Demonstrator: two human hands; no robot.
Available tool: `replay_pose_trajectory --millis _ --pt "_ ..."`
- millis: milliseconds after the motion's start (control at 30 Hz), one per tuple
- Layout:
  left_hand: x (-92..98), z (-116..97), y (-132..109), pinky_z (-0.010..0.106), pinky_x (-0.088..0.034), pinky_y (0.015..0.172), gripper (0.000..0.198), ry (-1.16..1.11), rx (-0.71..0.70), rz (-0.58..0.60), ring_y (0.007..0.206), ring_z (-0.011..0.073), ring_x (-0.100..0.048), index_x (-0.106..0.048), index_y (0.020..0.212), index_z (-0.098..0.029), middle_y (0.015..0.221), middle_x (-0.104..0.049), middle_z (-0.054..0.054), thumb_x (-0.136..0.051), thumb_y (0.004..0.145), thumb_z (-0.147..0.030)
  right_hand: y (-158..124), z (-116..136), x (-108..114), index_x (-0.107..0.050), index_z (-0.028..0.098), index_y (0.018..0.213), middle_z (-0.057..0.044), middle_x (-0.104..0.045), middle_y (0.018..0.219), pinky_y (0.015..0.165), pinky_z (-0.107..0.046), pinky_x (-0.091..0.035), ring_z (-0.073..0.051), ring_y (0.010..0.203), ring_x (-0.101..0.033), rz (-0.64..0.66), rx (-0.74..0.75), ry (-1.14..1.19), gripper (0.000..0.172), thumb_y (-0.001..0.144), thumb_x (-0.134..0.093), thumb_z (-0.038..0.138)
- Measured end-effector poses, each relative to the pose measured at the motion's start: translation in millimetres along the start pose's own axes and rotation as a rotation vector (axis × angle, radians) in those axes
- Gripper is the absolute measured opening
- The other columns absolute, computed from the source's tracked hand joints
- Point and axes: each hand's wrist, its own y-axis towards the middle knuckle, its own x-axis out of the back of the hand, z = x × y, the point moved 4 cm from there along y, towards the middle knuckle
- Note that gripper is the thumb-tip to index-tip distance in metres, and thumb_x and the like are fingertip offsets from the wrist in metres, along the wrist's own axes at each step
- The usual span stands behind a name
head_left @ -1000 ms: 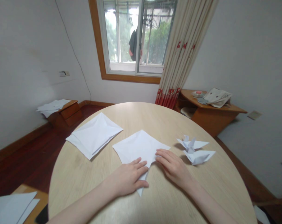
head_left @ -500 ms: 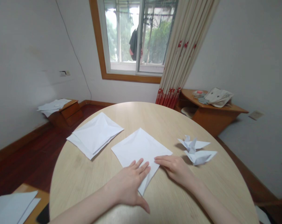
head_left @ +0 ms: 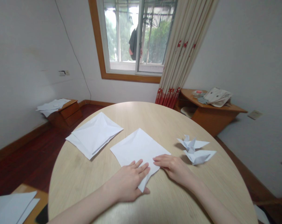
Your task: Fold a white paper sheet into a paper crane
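Note:
A white square sheet of paper (head_left: 138, 144) with faint creases lies cornerwise on the round table, and its near corner is slightly raised. My left hand (head_left: 131, 180) rests on its lower left part with fingers stretched out flat. The left thumb lies at the near corner, partly covered by the paper. On the right edge of the sheet, my right hand (head_left: 172, 166) lies with its fingers extended side by side; its thumb is hidden. Two folded paper cranes (head_left: 201, 156) stand right of my right hand.
Several creased white sheets (head_left: 96, 132) lie stacked on the left of the round table (head_left: 85, 186). More paper (head_left: 12, 205) sits on a low wooden surface at the lower left. A corner shelf (head_left: 215, 115) holding a cloth bag stands behind the table on the right.
My left thumb has moved up toward the paper's near corner and is now partly under it. That corner has lifted and shifted slightly away from me. My right hand has barely moved.

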Motion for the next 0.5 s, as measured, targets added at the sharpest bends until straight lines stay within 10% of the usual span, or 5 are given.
replay_pose_trajectory --millis 500 --pt "18.7 -13 2 0.034 -0.052 0.081 0.039 0.123 -0.030 -0.078 0.100 0.0260 -0.067 -0.056 0.125 -0.016 0.118 -0.068 0.009 -0.034 0.099 -0.035 -2 0 2 -0.073 0.023 0.094 -0.004 -0.075 0.100 0.083 -0.033 -0.056 -0.019 0.094 -0.070 -0.054 -0.059 0.096 0.027 0.086 -0.054 0.006"
